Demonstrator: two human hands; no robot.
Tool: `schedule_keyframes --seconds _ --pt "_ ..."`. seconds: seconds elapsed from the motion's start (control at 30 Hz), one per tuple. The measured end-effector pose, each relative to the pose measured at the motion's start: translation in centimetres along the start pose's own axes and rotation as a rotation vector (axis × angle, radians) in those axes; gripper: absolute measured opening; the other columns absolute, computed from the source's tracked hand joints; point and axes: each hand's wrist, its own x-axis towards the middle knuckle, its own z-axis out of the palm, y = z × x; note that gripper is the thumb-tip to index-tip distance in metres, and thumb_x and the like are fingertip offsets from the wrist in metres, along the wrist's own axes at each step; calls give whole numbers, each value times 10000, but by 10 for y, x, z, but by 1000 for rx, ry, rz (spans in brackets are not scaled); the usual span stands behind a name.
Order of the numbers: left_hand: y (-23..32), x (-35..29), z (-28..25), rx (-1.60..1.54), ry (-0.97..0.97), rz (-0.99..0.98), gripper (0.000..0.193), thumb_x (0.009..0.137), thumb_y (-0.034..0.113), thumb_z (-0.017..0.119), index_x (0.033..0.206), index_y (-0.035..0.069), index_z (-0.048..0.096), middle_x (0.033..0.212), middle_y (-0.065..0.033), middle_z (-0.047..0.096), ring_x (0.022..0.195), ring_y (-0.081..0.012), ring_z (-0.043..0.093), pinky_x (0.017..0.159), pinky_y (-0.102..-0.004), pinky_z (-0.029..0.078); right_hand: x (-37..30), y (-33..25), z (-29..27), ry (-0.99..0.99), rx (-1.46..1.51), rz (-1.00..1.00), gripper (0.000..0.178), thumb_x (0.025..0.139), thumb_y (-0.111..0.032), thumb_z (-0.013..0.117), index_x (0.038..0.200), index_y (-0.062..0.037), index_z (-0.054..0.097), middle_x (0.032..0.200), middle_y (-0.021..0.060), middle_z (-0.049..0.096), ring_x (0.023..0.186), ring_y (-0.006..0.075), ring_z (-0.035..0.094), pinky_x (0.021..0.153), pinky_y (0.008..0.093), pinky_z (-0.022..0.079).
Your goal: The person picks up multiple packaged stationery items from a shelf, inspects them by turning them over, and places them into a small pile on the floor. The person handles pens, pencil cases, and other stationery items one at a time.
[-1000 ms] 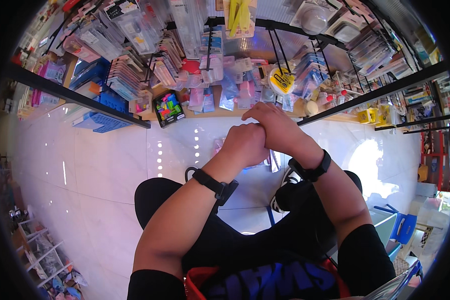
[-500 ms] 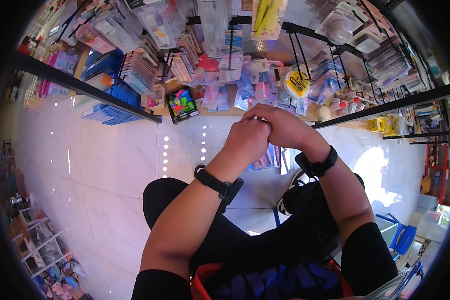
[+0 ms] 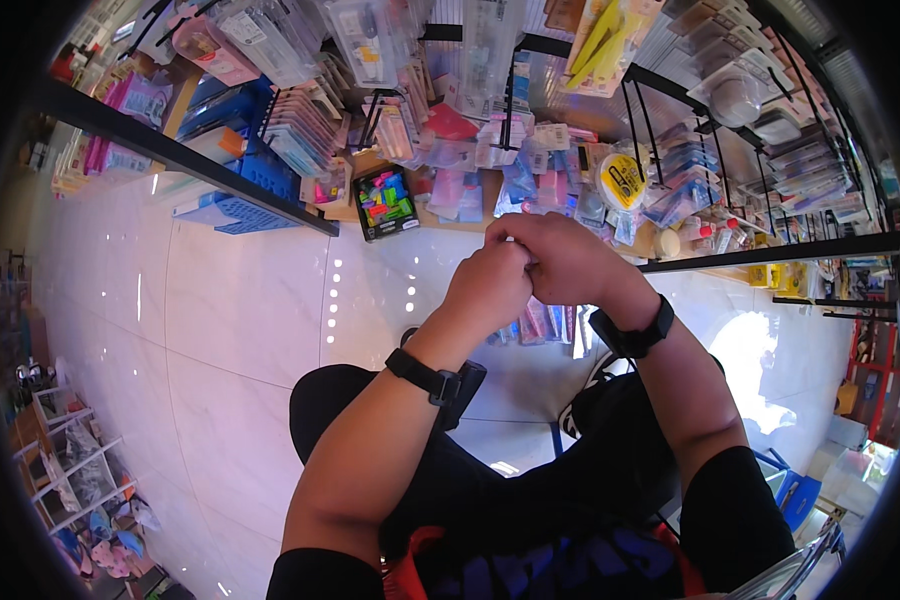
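My left hand (image 3: pixel 485 287) and my right hand (image 3: pixel 570 258) meet in front of the low shelf, pressed together at the fingers. The right one curls over the fingertips of the left, and both are closed. Whatever lies inside them, if anything, is hidden. Below the hands, several flat packets (image 3: pixel 542 322) in clear wrap lie on the tiled floor, partly covered by my right hand and wrist. Nearest on the shelf edge are a black box (image 3: pixel 387 205) of small bright-coloured pieces, some blue and pink packets (image 3: pixel 457 195), and a round tub with a yellow label (image 3: pixel 621 182).
Black metal rails (image 3: pixel 185 157) run along the shelf at both sides. Packaged goods hang on hooks above, among them a yellow tool on a card (image 3: pixel 605 45). A blue plastic basket (image 3: pixel 255 150) stands left. A white rack (image 3: pixel 80 460) is at far left, a blue-edged bin (image 3: pixel 795 497) at right.
The view has shifted slightly, so the shelf goods appear farther right. My hands stay clasped together in nearly the same place.
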Motion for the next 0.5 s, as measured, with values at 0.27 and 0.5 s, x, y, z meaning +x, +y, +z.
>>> schedule_keyframes --seconds 0.27,0.5 --pt "-11 30 12 -437 103 55 250 979 100 567 1126 -5 739 1077 -195 741 941 -357 750 822 -431 580 6 56 0 -108 422 126 690 790 -23 806 1422 -85 535 1270 113 636 1054 285 692 933 428 567" --pt "-27 67 -2 -953 362 -111 298 983 108 628 1269 37 670 999 -107 701 850 -199 683 748 -324 523 33 100 -1 506 282 314 601 901 -12 748 1451 -97 519 1319 97 623 981 155 690 831 324 566"
